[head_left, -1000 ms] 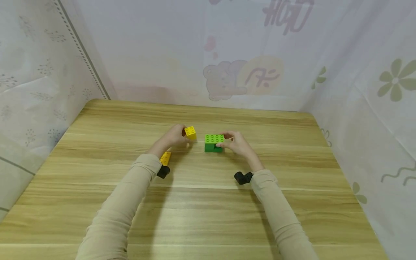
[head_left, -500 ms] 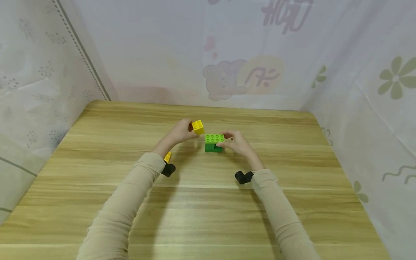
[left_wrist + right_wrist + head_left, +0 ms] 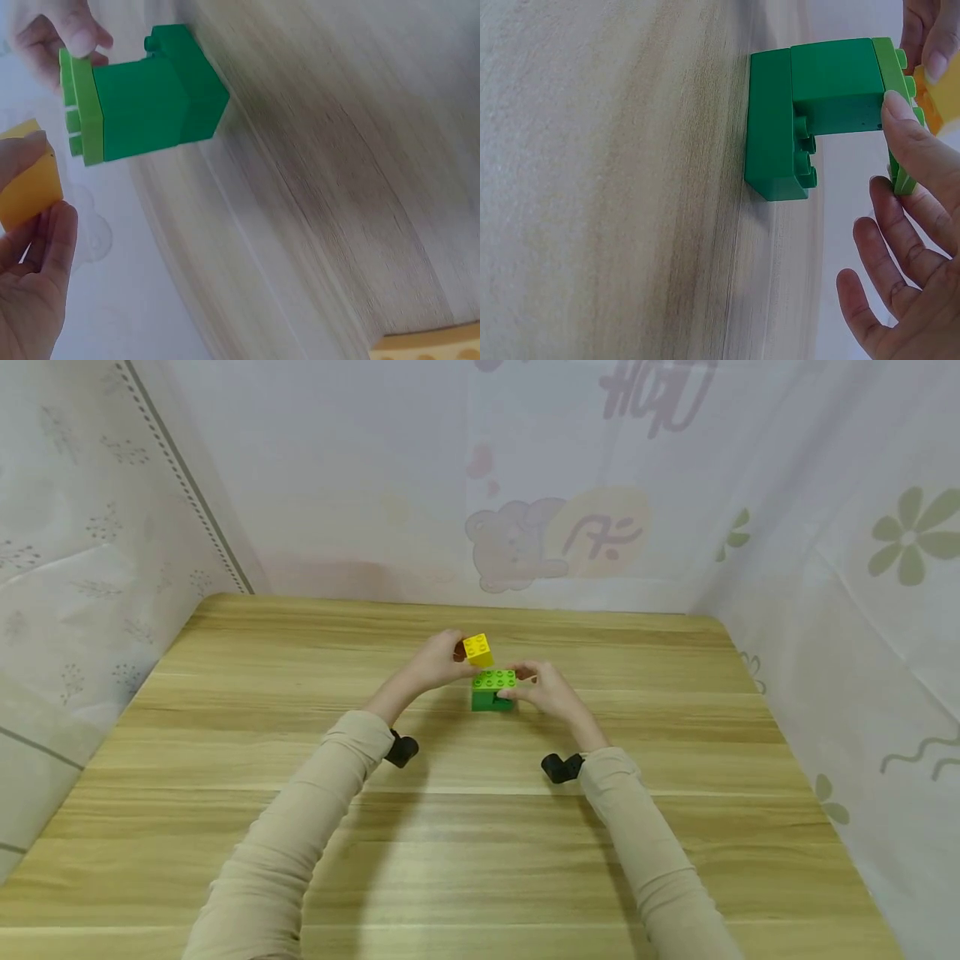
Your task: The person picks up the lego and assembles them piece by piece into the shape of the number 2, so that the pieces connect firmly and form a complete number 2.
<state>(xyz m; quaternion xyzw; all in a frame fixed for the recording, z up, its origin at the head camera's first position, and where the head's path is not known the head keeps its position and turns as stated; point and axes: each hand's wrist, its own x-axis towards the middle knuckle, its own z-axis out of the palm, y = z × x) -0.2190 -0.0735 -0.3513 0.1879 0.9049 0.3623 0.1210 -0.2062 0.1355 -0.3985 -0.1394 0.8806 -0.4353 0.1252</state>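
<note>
My left hand (image 3: pixel 437 662) pinches a yellow toy brick (image 3: pixel 478 650) between thumb and fingers, slightly tilted, just above the left part of a green stack. That stack stands on the table: a dark green base brick (image 3: pixel 770 124), a second dark green brick (image 3: pixel 836 90) on one end of it, and a light green plate (image 3: pixel 493 678) on top. Under the plate's other end is an open gap. My right hand (image 3: pixel 550 693) pinches the overhanging end of the plate, its other fingers spread. In the right wrist view the yellow brick appears close to the plate's studs; contact is unclear.
A yellow studded piece (image 3: pixel 431 345) lies on the wooden table (image 3: pixel 480 860), partly seen at the lower right corner of the left wrist view; my left arm hides it in the head view. Patterned cloth (image 3: pixel 360 485) hangs behind the table and at both sides.
My left hand has lifted the yellow brick and carried it right, from beside the green stack to over its left part. My right hand and the stack have stayed in place.
</note>
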